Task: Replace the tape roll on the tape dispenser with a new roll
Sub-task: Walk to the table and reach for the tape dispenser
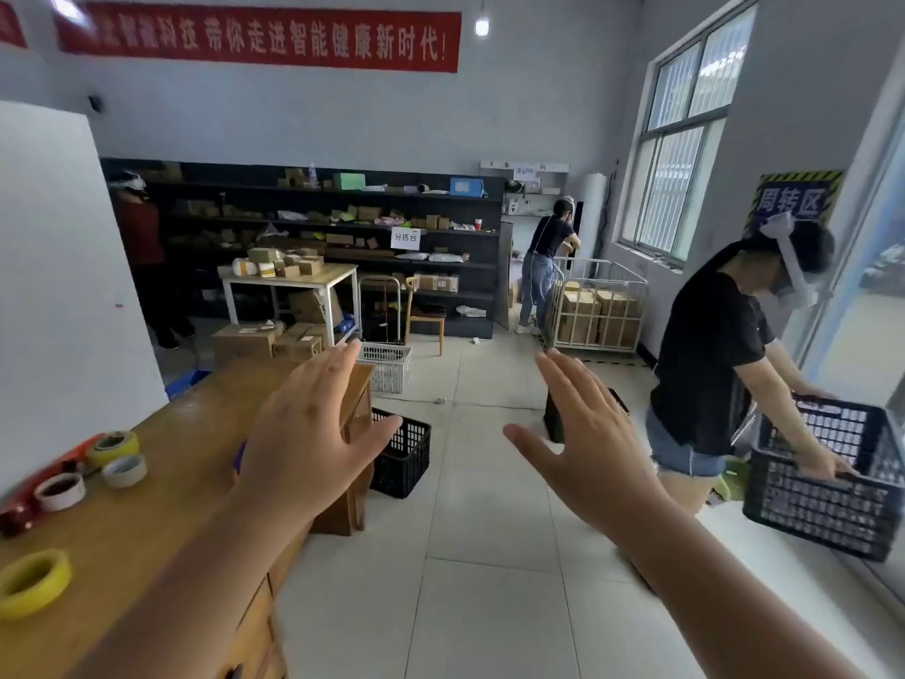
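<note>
My left hand (313, 423) and my right hand (583, 433) are both raised in front of me, palms forward and fingers spread, holding nothing. At the far left on the wooden table (161, 482) lies a red tape dispenser (29, 492), partly cut off by the frame edge. Beside it sit a yellow-rimmed tape roll (113, 447) and two pale rolls (124, 470) (60, 491). A bright yellow tape roll (32, 583) lies nearer to me at the table's left edge. Both hands are well to the right of all of these.
A black crate (404, 455) stands on the tiled floor past the table's far end, a white crate (387, 367) behind it. A person at right holds a dark crate (827, 482) over a white ledge. Shelves, boxes and other people fill the back.
</note>
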{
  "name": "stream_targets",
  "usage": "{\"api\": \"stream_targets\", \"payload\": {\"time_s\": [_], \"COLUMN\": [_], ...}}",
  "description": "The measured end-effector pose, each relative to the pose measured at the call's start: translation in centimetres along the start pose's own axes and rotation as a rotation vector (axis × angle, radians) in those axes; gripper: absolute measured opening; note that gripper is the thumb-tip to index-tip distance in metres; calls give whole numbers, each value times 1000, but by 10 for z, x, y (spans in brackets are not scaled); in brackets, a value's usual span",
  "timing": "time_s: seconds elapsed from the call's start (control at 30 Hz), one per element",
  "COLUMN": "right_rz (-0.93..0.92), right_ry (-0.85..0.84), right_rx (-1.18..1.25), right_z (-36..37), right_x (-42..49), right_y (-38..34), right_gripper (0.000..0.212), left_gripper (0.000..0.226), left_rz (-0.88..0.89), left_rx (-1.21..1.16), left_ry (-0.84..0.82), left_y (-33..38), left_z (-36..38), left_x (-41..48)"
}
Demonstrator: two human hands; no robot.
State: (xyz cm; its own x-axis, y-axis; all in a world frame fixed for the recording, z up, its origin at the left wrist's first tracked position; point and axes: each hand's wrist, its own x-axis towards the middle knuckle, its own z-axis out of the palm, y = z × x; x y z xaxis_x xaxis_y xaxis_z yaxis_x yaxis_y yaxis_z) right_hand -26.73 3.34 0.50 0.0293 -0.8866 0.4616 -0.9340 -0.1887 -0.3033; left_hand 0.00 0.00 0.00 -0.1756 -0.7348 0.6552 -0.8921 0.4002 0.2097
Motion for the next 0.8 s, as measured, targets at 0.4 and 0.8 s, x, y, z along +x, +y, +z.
{"api": "stream_targets", "payload": {"time_s": [0.4,0.8], "right_rz": [-12,-118], "right_ry": [-145,-297], "right_rx": [50,151], "right_z": [148,270], "right_x": [124,290], "right_y": [-10,15], "right_gripper": [83,85], "left_gripper": [87,85], "left_rz": [-131,-394], "left_rx": [-22,22], "left_ry": [-94,-162], "left_y": [-142,-223], "left_z": [108,212], "left_x": [68,143]}}
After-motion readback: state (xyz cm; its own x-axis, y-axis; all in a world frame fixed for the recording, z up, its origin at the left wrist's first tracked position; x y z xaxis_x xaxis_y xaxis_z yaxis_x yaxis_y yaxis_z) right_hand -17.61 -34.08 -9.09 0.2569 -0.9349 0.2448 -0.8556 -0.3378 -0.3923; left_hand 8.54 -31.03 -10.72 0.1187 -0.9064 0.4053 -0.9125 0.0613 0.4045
